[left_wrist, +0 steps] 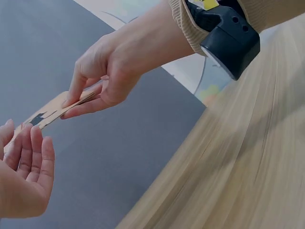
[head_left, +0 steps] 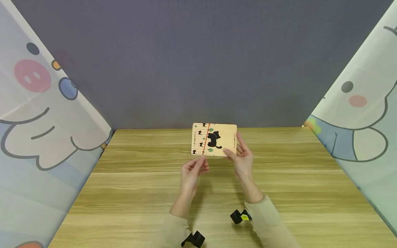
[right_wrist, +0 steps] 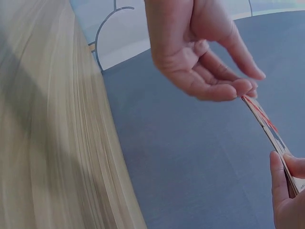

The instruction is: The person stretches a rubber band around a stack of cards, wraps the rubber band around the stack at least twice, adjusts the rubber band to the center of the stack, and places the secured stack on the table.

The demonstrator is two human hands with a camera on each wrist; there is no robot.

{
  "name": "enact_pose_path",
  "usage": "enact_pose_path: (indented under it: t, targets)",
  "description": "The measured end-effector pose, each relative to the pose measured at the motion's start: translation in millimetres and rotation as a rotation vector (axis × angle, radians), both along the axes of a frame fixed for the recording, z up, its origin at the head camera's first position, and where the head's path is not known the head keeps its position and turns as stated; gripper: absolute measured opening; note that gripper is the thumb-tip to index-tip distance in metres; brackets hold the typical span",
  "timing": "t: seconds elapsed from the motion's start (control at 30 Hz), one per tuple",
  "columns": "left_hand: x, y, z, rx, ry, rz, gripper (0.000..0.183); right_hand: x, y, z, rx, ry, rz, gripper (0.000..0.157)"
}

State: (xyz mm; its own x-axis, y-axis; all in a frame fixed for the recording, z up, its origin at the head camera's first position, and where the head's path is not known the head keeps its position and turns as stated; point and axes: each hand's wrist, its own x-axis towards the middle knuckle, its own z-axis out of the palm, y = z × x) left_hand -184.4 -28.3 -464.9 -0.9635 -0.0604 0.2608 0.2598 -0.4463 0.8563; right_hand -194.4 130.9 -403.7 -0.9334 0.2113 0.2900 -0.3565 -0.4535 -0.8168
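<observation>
A small cream notebook (head_left: 227,136) with a black cat on its cover is held up sideways. A red elastic band (head_left: 206,139) runs across its left part. My right hand (head_left: 243,161) grips the right end, thumb on the cover and fingers behind; the left wrist view shows this right hand (left_wrist: 114,67) pinching the notebook's edge. Below the band's lower end is my left hand (head_left: 192,172), its fingertips right at the notebook's edge. From the right wrist, that left hand (right_wrist: 195,52) shows loosely bent fingers, with the thumb tip apart from them.
Beneath the hands lies a wood-grain table (head_left: 139,193). A dark grey panel (head_left: 204,62) rises behind it, and cartoon-printed curtains (head_left: 24,144) hang at both sides. Black camera mounts (head_left: 197,239) sit at both wrists, over beige sleeves (head_left: 271,220).
</observation>
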Motion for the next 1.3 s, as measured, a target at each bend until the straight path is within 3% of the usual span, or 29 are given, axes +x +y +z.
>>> enact_pose_path:
  t: [0.1,0.2,0.27,0.3,0.37,0.47,0.53,0.6,0.7,0.73,0.77,0.8,0.83,0.9,1.0,1.03,1.07,1.13,1.3]
  targets:
    - [12.6,4.1,27.6,0.106,-0.043,-0.004,0.035,11.2,-6.2,19.7,0.012,-0.083,-0.017,0.07]
    - [17.9,6.6,42.1,0.176,-0.142,0.021,0.022,13.4,-7.2,25.3,0.0,-0.136,-0.006,0.072]
    - [18.2,7.9,46.2,0.229,-0.196,0.033,0.013,11.6,-6.7,22.3,-0.005,-0.131,-0.001,0.073]
    - [23.1,8.8,54.7,0.233,-0.251,0.053,0.012,9.4,-5.9,17.7,-0.002,-0.111,-0.001,0.074]
    - [22.0,10.5,54.6,0.254,-0.267,0.069,0.011,9.0,-4.8,15.2,-0.046,-0.048,0.04,0.074]
    - [19.1,11.7,47.2,0.275,-0.197,0.082,0.01,-15.6,5.0,-28.3,-0.044,0.051,0.068,0.075]
    - [8.6,11.4,24.9,0.245,-0.154,0.098,0.011,-33.6,11.8,-58.8,-0.041,0.087,0.084,0.077]
    - [-6.1,11.0,-5.2,0.23,-0.112,0.112,0.013,-56.1,19.0,-96.3,-0.004,0.085,0.052,0.079]
    - [-25.5,11.6,-43.6,0.167,-0.132,0.144,0.02,-61.5,19.5,-108.1,0.013,0.077,0.039,0.08]
    - [-27.1,13.0,-48.2,0.17,-0.123,0.139,0.018,-60.8,18.9,-108.6,0.019,0.082,0.042,0.08]
    - [-28.1,14.8,-51.6,0.173,-0.133,0.134,0.02,-59.6,18.0,-108.0,0.03,0.081,0.046,0.08]
    - [-26.8,16.2,-50.4,0.157,-0.147,0.131,0.022,-48.4,15.0,-93.7,0.012,0.081,0.062,0.079]
    - [-19.1,17.6,-37.7,0.17,-0.127,0.111,0.019,-47.2,13.7,-92.6,0.024,0.088,0.065,0.079]
    - [-17.8,20.9,-37.6,0.167,-0.129,0.084,0.018,-39.9,10.3,-82.2,0.018,0.087,0.087,0.077]
    - [-17.2,22.8,-37.4,0.118,-0.136,0.081,0.021,-38.8,9.0,-80.9,0.033,0.082,0.084,0.076]
    - [-16.9,22.4,-36.8,0.104,-0.138,0.086,0.022,-48.5,11.0,-94.1,0.063,0.082,0.068,0.077]
    - [-24.4,21.8,-49.7,0.087,-0.16,0.103,0.025,-49.3,11.4,-94.7,0.068,0.076,0.063,0.077]
    - [-25.5,19.0,-50.5,0.077,-0.168,0.133,0.028,-56.9,14.4,-105.5,0.077,0.075,0.047,0.078]
    - [-27.8,13.0,-53.6,0.11,-0.19,0.181,0.033,-61.1,18.4,-111.0,0.039,0.066,0.052,0.079]
